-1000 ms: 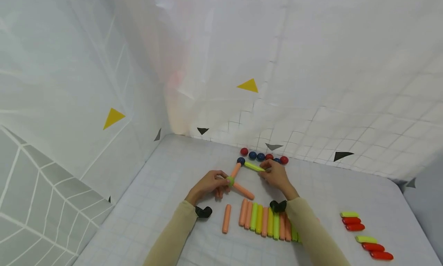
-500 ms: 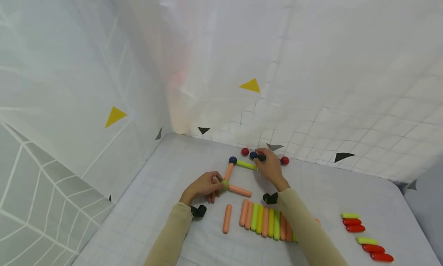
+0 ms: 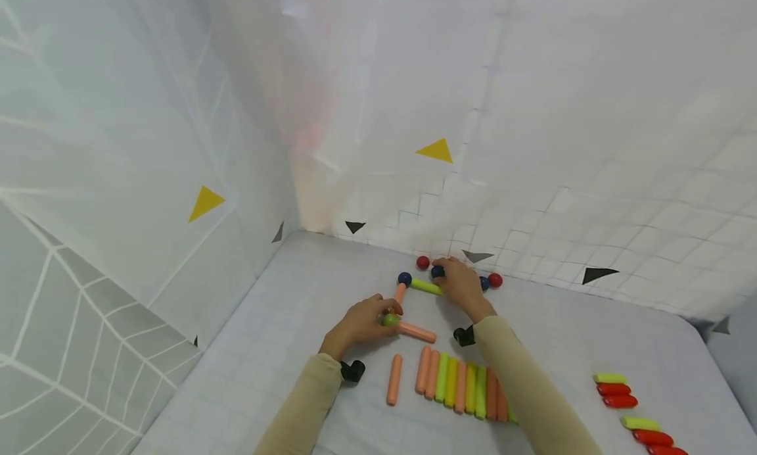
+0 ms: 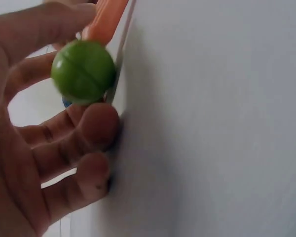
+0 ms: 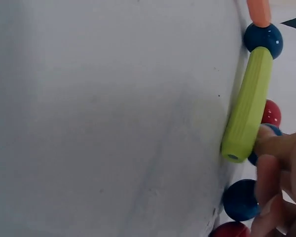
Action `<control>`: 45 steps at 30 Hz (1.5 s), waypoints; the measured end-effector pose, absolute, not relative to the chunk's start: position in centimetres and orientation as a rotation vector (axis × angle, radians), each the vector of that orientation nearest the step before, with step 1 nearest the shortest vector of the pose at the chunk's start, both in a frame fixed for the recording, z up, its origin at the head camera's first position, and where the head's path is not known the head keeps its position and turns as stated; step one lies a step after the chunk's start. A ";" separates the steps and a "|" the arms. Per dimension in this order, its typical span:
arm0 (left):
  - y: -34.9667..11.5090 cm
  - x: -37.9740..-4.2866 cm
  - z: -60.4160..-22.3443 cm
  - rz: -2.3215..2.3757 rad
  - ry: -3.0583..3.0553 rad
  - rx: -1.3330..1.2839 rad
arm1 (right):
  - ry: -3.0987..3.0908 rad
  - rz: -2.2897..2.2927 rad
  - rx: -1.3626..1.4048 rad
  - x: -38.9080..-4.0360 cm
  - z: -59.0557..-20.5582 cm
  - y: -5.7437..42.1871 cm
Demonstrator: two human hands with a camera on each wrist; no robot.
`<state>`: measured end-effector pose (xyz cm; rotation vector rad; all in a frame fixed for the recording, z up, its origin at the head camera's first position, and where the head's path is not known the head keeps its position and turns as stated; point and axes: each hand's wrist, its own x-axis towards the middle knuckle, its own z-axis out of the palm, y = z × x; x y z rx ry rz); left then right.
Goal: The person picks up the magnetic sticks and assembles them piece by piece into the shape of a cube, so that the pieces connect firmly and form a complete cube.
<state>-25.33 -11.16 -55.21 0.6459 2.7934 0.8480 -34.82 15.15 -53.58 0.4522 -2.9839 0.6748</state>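
My left hand (image 3: 369,320) holds a green ball (image 4: 84,71), with thumb and fingers curled about it. Two orange rods are joined to that ball: one orange rod (image 3: 416,331) points right, the other orange rod (image 3: 399,294) runs back to a blue ball (image 3: 405,279). From this blue ball a lime-green rod (image 5: 249,106) extends to the right, its near end free. Just behind that end, my right hand (image 3: 461,285) pinches another blue ball (image 3: 437,271), which the fingers partly cover in the right wrist view.
A red ball (image 3: 422,262) lies behind the lime rod; another red ball (image 3: 495,280) and a blue ball (image 3: 484,283) are right of my right hand. In front, a row of orange, yellow and lime rods (image 3: 461,387) lies beside a lone orange rod (image 3: 394,380). Red rods (image 3: 615,401) lie far right.
My right hand has left the lime rod's free end and moved back to the balls, where it now grips a blue one. The left hand stays at the green ball; the joined pieces have shifted slightly.
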 end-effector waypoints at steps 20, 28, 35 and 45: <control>-12.6 -25.4 -55.1 0.944 2.826 0.627 | -2.988 0.919 0.564 -32.1 -54.1 19.4; -12.3 -25.3 -55.3 0.999 2.793 0.597 | -3.052 0.749 0.575 -32.4 -54.7 17.7; -12.4 -25.2 -55.6 1.003 2.804 0.582 | -3.046 0.751 0.540 -32.3 -54.7 17.2; -12.5 -25.1 -55.3 1.069 2.767 0.566 | -3.000 0.893 0.485 -32.2 -54.8 17.1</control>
